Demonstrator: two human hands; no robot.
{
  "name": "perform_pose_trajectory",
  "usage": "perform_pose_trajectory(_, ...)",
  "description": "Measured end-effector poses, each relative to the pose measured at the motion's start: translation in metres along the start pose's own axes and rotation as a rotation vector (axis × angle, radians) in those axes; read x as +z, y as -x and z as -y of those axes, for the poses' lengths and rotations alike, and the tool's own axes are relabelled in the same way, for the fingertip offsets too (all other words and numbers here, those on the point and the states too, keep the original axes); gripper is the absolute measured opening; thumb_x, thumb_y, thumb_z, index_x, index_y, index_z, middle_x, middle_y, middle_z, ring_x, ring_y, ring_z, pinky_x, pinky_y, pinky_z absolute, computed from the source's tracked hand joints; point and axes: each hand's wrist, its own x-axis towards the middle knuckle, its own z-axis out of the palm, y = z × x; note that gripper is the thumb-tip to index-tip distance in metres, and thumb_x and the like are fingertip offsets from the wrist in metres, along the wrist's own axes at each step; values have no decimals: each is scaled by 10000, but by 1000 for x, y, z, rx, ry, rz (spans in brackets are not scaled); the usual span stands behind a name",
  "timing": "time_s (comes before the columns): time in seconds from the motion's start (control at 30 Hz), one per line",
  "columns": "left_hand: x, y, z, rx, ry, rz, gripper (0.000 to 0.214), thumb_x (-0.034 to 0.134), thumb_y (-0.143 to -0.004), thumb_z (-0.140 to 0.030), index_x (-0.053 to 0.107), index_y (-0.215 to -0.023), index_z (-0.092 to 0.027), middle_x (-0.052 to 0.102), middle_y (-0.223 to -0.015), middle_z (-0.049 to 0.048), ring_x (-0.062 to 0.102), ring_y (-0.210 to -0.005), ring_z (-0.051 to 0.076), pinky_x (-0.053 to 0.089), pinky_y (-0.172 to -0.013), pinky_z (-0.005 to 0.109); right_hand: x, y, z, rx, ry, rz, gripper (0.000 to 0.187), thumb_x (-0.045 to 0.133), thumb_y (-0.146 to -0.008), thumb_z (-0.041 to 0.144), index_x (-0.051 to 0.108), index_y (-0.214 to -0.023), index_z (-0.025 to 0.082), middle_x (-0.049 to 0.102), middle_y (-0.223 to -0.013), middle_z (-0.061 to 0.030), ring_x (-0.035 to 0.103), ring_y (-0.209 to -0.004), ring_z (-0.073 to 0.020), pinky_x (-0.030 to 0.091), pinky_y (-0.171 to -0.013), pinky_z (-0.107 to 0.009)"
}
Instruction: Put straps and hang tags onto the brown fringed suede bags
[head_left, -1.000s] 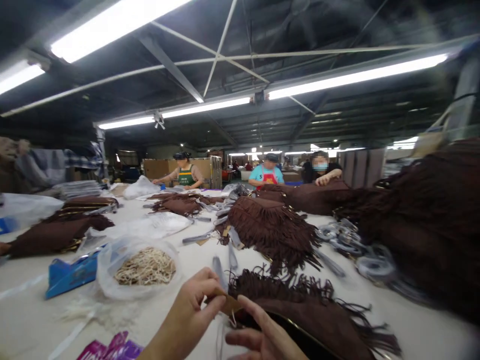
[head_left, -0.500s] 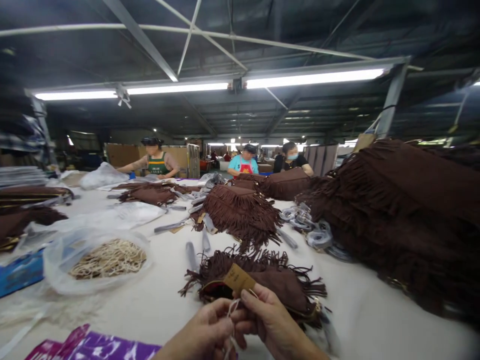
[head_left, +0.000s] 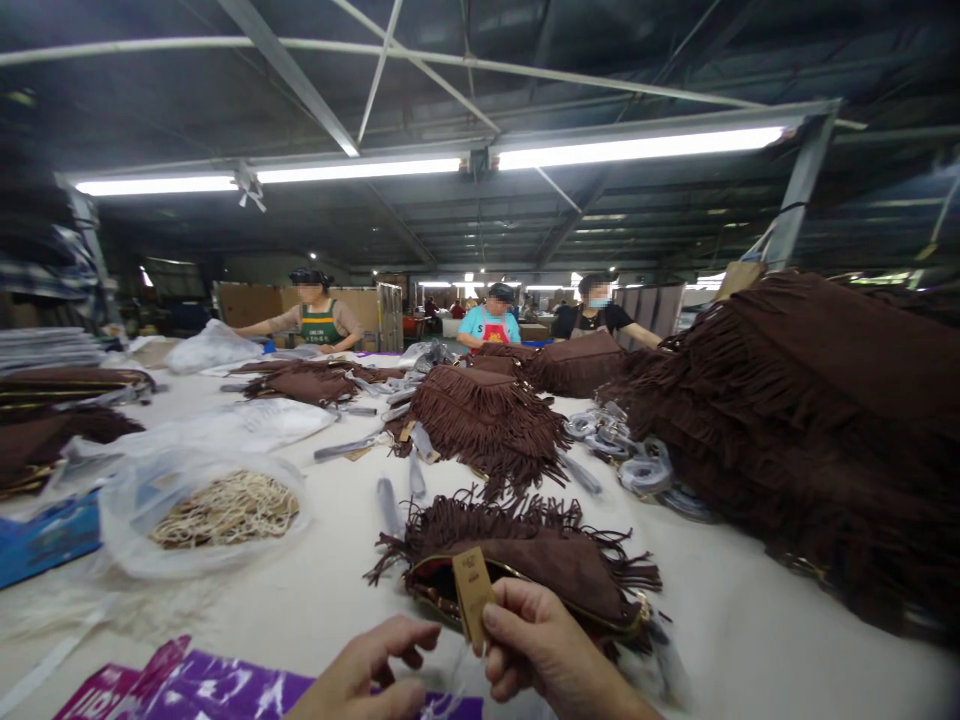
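Observation:
My right hand pinches a brown card hang tag by its right edge, holding it upright. A pale string hangs blurred below the tag. To the left, my left hand has its fingers apart and curved, with nothing visible in them. Just beyond both hands lies a dark brown fringed bag, its zip open towards me. The tag covers part of that opening.
Left stands a clear plastic bag of tags on cream strings. Fringed bags lie mid-table; a tall pile rises at right. Purple plastic lies in front. Several people work across the table, one in a green apron.
My left hand has let go of the string and moved left, its fingers spreading. The tag has turned more upright in my right hand. A co-worker's arm now reaches towards the tall pile.

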Motion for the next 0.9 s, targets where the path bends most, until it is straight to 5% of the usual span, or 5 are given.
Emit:
perform_pose_trajectory(0.4,0,-1,15,28,165,-252,447,675,-681,-578,598,-594,-146,478,-524,-46,363,-517,92,285,-523,224,43,-38,-38,18,413,43,392,625,-715,542,426,-759,207,636,-536,33,575,-377,-100,383,-342,-149)
perform_pose_trajectory(0.6,-62,10,28,-119,-88,-408,444,550,-694,-626,524,-584,-197,518,-511,-28,415,-470,122,316,-495,244,37,-34,-29,81,327,106,489,643,-701,633,399,-778,216,643,-556,29,582,-377,-112,405,-351,-171)
perform_pose_trajectory(0.73,-97,20,22,-97,-603,-729,315,509,-722,-493,606,-672,-198,652,-729,70,589,-738,255,453,-736,368,30,-28,-7,44,200,119,537,696,-681,656,426,-790,205,661,-631,14,630,-455,-124,461,-405,-190)
perform_pose_trajectory(0.83,-75,22,1,59,-543,-813,413,521,-768,-492,660,-1019,-195,665,-1109,121,569,-1022,303,417,-934,421,30,-25,5,-5,131,94,521,717,-702,631,456,-791,189,664,-634,12,620,-455,-106,476,-415,-185)
perform_pose_trajectory(0.9,-43,20,-17,73,-311,-553,462,474,-833,-535,646,-1118,-215,667,-1148,98,570,-1029,279,431,-921,387,32,-23,9,-28,97,93,519,738,-700,616,477,-794,177,664,-627,10,617,-451,-100,478,-414,-179)
